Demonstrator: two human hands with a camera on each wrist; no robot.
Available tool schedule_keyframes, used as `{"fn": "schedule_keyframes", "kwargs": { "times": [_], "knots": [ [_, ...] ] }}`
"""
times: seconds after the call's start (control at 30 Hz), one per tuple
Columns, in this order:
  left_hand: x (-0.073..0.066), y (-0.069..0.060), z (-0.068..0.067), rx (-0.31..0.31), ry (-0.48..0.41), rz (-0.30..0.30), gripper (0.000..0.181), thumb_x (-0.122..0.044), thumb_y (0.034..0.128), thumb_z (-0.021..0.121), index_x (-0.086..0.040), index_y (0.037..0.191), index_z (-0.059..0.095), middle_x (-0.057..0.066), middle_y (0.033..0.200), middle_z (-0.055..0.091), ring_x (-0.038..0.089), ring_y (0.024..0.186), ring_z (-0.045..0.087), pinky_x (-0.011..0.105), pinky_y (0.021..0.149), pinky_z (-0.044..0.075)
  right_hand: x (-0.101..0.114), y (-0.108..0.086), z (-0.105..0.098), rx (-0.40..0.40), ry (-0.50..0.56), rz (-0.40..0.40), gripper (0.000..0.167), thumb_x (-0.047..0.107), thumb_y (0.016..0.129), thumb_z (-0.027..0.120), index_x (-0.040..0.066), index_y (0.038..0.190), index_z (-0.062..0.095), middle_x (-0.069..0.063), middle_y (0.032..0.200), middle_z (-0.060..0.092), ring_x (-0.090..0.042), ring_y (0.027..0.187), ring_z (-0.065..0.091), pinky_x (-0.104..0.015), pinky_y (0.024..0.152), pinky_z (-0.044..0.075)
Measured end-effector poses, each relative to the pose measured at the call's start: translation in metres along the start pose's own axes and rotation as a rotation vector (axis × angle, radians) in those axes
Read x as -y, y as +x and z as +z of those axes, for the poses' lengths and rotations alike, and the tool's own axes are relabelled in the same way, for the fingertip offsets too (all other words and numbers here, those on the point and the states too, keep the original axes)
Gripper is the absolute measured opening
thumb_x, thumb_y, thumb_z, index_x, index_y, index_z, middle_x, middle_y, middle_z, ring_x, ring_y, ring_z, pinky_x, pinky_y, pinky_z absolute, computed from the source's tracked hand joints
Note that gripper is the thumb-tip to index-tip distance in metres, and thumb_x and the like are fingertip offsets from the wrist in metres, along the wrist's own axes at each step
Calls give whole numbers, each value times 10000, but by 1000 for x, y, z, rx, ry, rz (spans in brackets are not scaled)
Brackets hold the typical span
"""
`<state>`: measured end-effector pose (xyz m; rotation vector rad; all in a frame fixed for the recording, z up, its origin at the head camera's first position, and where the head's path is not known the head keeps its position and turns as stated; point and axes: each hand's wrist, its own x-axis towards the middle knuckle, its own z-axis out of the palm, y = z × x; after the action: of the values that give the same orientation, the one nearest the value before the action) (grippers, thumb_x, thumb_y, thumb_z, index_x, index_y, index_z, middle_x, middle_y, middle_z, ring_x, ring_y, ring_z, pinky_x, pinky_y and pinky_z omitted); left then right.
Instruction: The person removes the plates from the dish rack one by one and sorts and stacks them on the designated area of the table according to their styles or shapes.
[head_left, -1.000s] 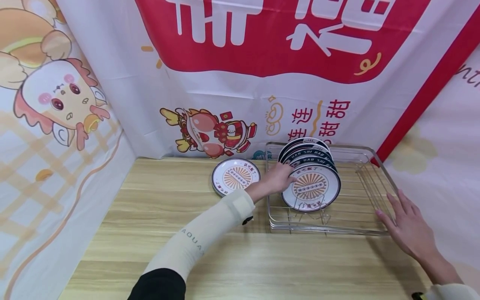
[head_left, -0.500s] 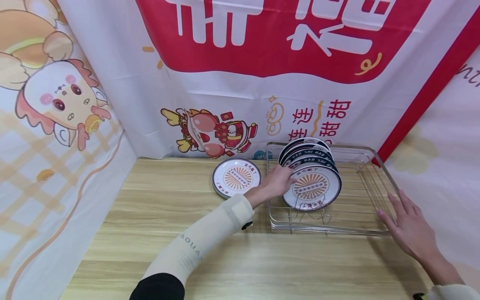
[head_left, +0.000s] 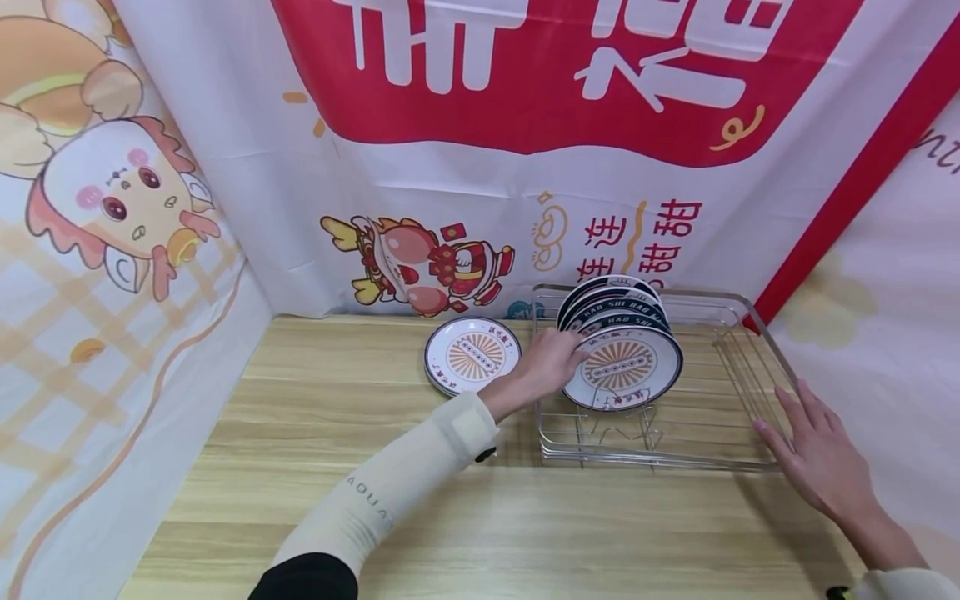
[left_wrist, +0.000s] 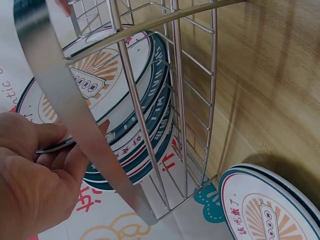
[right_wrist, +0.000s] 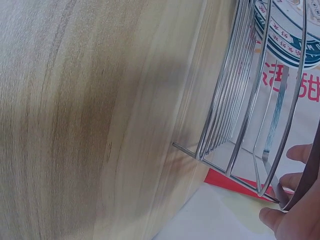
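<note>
My left hand (head_left: 551, 360) pinches the left edge of the front plate (head_left: 621, 371), white with an orange ray pattern, at the left part of a wire rack (head_left: 720, 458). Behind that plate several dark-rimmed plates (head_left: 617, 292) stand in a row. The left wrist view shows the thumb and fingers (left_wrist: 52, 132) on the plate's rim, beside the rack's flat metal band. My right hand (head_left: 821, 458) rests with spread fingers on the rack's right rim; in the right wrist view its fingertips lie by the metal band (right_wrist: 311, 170).
Left of the rack, a small stack of similar plates (head_left: 472, 357) lies flat on the wooden table (head_left: 322, 417). A printed cloth (head_left: 450, 183) hangs behind the table, with more cloth at both sides.
The front plate in my left hand has risen slightly and tilted, its lower edge higher than before. My right hand has stayed on the rack's rim.
</note>
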<state>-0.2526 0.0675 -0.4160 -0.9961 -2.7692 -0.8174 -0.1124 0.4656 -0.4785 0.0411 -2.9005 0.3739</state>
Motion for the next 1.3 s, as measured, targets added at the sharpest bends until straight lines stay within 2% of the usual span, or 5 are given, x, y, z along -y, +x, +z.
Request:
{"fn": "schedule_keyframes", "kwargs": {
  "times": [0.4, 0.9, 1.17, 1.23, 1.3],
  "knots": [
    [-5, -7, -9, -50, 10, -21, 299, -277, 1077, 637, -151, 807, 614, -37, 656, 565, 136, 639, 568, 302, 634, 475, 1, 0, -1, 2, 3, 3, 722, 431, 1092, 525, -11, 1619, 307, -264, 1744, 76, -659, 1403, 284, -870, 842, 358],
    [-2, -12, -11, -93, -42, 5, 235, -251, 1084, 626, -128, 893, 687, -17, 755, 686, 109, 680, 602, 265, 613, 461, 4, 0, -2, -1, -4, 5, 713, 423, 1099, 514, -29, 1611, 309, -280, 1736, 86, -663, 1391, 289, -861, 867, 358],
    [0, -17, -21, -151, -71, 29, 176, -212, 1075, 640, -93, 1064, 768, 35, 815, 759, 97, 643, 599, 228, 583, 459, 4, 0, -2, 0, -3, 10, 715, 422, 1097, 516, -21, 1616, 303, -281, 1735, 92, -662, 1394, 288, -865, 853, 359],
    [0, -19, -25, -157, -83, 38, 180, -209, 1075, 639, -86, 1068, 770, 38, 848, 775, 96, 649, 604, 224, 585, 461, 4, 0, -2, 2, -3, 9, 715, 421, 1097, 517, -20, 1617, 301, -279, 1737, 88, -665, 1387, 291, -867, 844, 361],
    [0, -21, -28, -165, -89, 47, 186, -211, 1076, 638, -80, 1025, 760, 32, 796, 751, 100, 628, 585, 222, 575, 443, 4, 0, -2, 2, -1, 8, 714, 420, 1096, 517, -23, 1615, 303, -281, 1736, 90, -665, 1388, 291, -867, 843, 361]
  ]
}}
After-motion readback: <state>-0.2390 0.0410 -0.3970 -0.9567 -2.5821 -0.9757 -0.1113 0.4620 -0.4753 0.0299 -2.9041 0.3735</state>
